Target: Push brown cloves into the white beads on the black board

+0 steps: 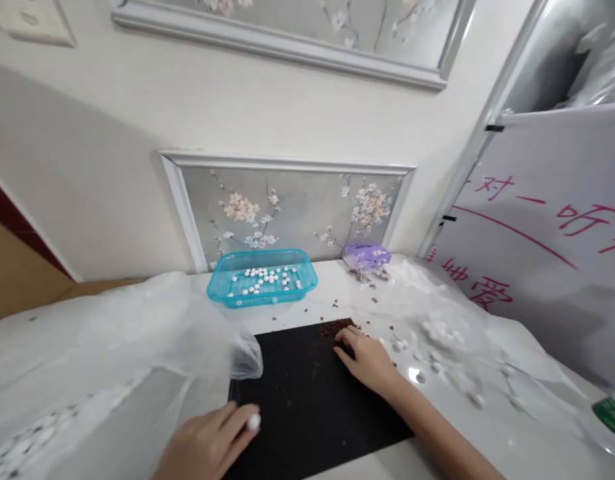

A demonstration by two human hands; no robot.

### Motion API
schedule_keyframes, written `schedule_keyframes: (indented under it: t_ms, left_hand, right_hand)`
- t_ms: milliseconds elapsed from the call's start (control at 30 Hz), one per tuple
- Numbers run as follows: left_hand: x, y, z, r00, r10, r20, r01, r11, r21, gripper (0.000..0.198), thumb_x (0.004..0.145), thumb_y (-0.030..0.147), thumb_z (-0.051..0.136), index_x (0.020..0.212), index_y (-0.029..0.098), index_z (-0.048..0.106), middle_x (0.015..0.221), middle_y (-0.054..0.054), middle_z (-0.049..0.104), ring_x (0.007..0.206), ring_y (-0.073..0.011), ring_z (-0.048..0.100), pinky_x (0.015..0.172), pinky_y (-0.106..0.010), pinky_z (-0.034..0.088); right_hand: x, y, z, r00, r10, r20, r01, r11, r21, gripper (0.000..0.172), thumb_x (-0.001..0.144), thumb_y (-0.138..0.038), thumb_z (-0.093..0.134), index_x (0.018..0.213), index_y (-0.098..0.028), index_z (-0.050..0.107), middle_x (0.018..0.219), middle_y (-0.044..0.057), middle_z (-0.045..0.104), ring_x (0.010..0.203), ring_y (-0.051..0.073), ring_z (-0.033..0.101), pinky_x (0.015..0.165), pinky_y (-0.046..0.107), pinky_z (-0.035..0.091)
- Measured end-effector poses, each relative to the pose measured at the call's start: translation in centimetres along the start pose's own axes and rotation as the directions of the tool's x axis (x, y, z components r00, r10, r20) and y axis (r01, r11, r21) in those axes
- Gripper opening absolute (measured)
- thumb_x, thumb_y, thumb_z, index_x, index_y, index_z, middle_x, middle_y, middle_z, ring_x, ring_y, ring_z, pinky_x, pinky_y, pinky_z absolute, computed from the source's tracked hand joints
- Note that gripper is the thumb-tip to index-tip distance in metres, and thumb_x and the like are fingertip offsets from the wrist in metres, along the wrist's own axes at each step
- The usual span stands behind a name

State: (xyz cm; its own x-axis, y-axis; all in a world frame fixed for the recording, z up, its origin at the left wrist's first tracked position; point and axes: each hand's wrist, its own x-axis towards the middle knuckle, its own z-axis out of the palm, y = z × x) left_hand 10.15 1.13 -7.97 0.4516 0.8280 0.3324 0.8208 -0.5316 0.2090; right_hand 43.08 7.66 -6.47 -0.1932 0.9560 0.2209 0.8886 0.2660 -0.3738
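Note:
My left hand [207, 437] is closed at the lower left edge of the black mat [307, 400]. A small white ball [253, 421] is pinched between its thumb and fingertips. My right hand [365, 357] rests over the far right part of the mat, fingers bent and thumb apart from them. Its fingertips are at a small heap of dark brown bits [332, 327]. No held thing shows in that hand, though its palm side is hidden.
Behind the mat, a blue plastic basket [217, 293] holds several white balls. A purple packet [367, 255] lies by the wall. Clear plastic bags [137, 327] with white balls cover the left; more balls [440, 333] lie in plastic at right. Brown crumbs dot the white table [287, 322].

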Motion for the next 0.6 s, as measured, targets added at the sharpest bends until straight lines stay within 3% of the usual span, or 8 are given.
schedule_keyframes:
  t_ms: [100,200,367,500,600]
  left_hand:
    - [4.2,3.7,1.9,0.991,0.102,0.087,-0.116,0.978,0.173,0.025,0.09,0.028,0.041,0.091,0.027,0.066,0.075,-0.001,0.068,0.06,-0.0158,0.065,0.053,-0.025,0.047]
    - [6.3,4.7,2.8,0.984,0.128,0.121,-0.157,0.95,0.27,0.017,0.088,0.028,0.048,0.093,0.025,0.063,0.075,-0.001,0.065,0.063,-0.0168,0.063,0.053,-0.026,0.043]
    - [7.1,4.7,2.7,0.987,0.052,0.155,-0.095,0.953,0.287,0.017,0.088,0.03,0.048,0.096,0.025,0.063,0.098,-0.004,0.065,0.084,-0.021,0.06,0.058,-0.027,0.043]
    - [6.6,4.6,2.6,0.993,0.019,0.119,-0.043,0.977,0.207,0.026,0.091,0.036,0.04,0.101,0.026,0.062,0.12,-0.003,0.058,0.099,-0.0222,0.055,0.066,-0.029,0.044]
    - [6.2,4.3,2.6,0.998,0.031,0.063,-0.039,0.991,0.13,0.031,0.092,0.038,0.036,0.105,0.027,0.061,0.124,-0.002,0.055,0.103,-0.0226,0.053,0.075,-0.033,0.045]
  right_hand:
    - [-0.5,0.2,0.8,1.0,-0.015,0.025,0.016,1.0,-0.021,0.019,0.088,-0.023,0.038,0.086,-0.023,0.057,0.091,0.003,0.061,0.075,0.017,0.062,0.06,0.026,0.043]
    - [-1.0,0.7,1.1,0.999,-0.024,0.029,0.025,0.999,-0.038,0.025,0.091,-0.025,0.033,0.087,-0.023,0.057,0.093,0.004,0.061,0.078,0.018,0.063,0.061,0.028,0.045]
    - [-1.8,0.7,1.1,0.991,-0.066,-0.116,0.071,0.997,0.042,0.024,0.092,-0.028,0.036,0.091,-0.024,0.059,0.093,0.002,0.066,0.078,0.018,0.065,0.065,0.028,0.049]
    - [-2.5,0.1,1.6,0.967,-0.112,-0.229,0.139,0.985,0.106,0.022,0.091,-0.028,0.041,0.094,-0.024,0.062,0.094,0.001,0.07,0.08,0.017,0.067,0.068,0.027,0.051]
    - [-2.9,-0.2,2.0,0.955,-0.13,-0.268,0.169,0.977,0.129,0.02,0.09,-0.028,0.044,0.094,-0.024,0.064,0.092,0.001,0.071,0.075,0.016,0.068,0.063,0.024,0.052]
